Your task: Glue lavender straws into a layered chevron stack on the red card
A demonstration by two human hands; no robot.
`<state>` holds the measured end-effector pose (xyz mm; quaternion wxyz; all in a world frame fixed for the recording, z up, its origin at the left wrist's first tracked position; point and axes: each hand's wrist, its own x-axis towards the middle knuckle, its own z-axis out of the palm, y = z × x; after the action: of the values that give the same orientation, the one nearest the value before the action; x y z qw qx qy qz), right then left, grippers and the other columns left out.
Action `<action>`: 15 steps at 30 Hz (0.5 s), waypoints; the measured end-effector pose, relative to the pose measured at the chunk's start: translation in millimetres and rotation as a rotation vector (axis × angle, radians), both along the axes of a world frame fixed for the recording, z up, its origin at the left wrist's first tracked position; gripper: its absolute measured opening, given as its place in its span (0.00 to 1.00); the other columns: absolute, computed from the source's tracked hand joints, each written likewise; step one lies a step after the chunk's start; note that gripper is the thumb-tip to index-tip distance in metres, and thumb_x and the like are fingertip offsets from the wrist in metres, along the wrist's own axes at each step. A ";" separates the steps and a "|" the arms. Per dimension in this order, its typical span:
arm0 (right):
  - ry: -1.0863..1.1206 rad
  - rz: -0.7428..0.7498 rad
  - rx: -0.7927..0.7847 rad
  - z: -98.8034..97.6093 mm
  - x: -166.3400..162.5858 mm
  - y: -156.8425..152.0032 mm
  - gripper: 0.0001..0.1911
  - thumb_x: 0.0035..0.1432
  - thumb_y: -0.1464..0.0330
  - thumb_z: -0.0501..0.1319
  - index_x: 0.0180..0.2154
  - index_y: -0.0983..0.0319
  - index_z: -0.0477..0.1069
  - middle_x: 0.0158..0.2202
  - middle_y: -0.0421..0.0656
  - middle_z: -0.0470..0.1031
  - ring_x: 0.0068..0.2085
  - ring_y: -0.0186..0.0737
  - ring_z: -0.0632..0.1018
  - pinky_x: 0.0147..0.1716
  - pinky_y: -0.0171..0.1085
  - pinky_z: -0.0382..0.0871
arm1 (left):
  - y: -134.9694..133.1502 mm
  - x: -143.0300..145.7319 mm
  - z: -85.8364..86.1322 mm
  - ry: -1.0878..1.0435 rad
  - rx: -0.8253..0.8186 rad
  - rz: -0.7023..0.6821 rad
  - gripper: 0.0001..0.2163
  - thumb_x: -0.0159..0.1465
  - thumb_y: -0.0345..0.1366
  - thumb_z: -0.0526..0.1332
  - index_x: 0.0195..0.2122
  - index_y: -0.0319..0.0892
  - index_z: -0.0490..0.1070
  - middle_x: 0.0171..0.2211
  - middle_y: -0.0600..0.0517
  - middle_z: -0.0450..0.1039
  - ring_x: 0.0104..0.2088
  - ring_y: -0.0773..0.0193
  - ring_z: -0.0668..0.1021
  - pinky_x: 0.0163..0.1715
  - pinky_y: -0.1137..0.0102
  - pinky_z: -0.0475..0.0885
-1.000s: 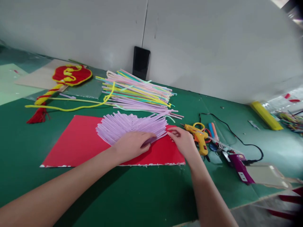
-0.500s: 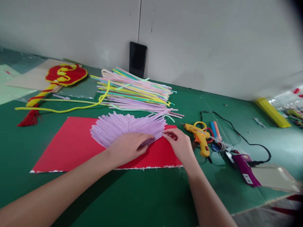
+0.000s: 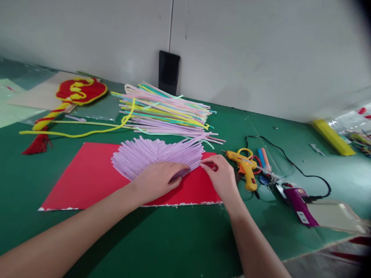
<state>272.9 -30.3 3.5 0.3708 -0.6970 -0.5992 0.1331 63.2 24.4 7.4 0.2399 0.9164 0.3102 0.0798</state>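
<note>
A heart-like shape of lilac pipe cleaners [image 3: 136, 156], laid in slanting rows meeting at a middle seam, lies on a red sheet [image 3: 84, 177]. My left hand [image 3: 159, 175] rests across its lower part, fingers stretched out on the pipe cleaners, thumb apart. At the shape's right edge, my right hand [image 3: 218, 170] has thumb and forefinger pinched together on the end of a lilac pipe cleaner. The fingertips cover most of that end. Behind the sheet lies a pile of loose pastel pipe cleaners [image 3: 168, 108].
A yellow glue gun [image 3: 246, 168] lies right of my right hand, by scissors [image 3: 245, 153] and a purple power adapter [image 3: 300, 206] with a black cord. A phone [image 3: 169, 72] leans on the wall. A red and yellow fan-shaped piece [image 3: 81, 92] is at back left.
Both hands keep nearly the same place and hold. The whole view has shifted very slightly.
</note>
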 end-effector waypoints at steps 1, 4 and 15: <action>-0.020 -0.016 0.026 1.6 -0.9 -0.4 0.03 0.54 0.71 0.62 0.30 0.60 0.75 0.32 0.42 0.73 0.33 0.37 0.74 0.33 0.36 0.69 | 0.2 0.0 0.1 0.001 0.001 0.000 0.17 0.64 0.34 0.54 0.54 0.48 0.65 0.49 0.53 0.74 0.46 0.58 0.76 0.45 0.64 0.69; -0.043 -0.058 0.108 6.3 -4.3 -1.2 0.04 0.55 0.71 0.61 0.30 0.60 0.75 0.33 0.42 0.73 0.32 0.36 0.73 0.33 0.35 0.69 | 0.5 0.2 0.6 0.012 -0.004 -0.006 0.17 0.64 0.33 0.53 0.54 0.47 0.65 0.48 0.52 0.74 0.46 0.57 0.77 0.44 0.64 0.70; -0.011 0.084 0.111 -11.5 -7.3 6.2 0.05 0.56 0.72 0.60 0.30 0.59 0.74 0.31 0.42 0.76 0.33 0.38 0.76 0.35 0.37 0.70 | -0.4 0.6 1.2 -0.005 -0.022 0.003 0.17 0.64 0.34 0.53 0.54 0.48 0.65 0.50 0.53 0.74 0.48 0.57 0.76 0.46 0.62 0.70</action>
<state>265.6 -24.1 -8.0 0.3999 -0.6500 -0.6365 0.1113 63.8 24.0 8.6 0.2508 0.9130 0.3120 0.0788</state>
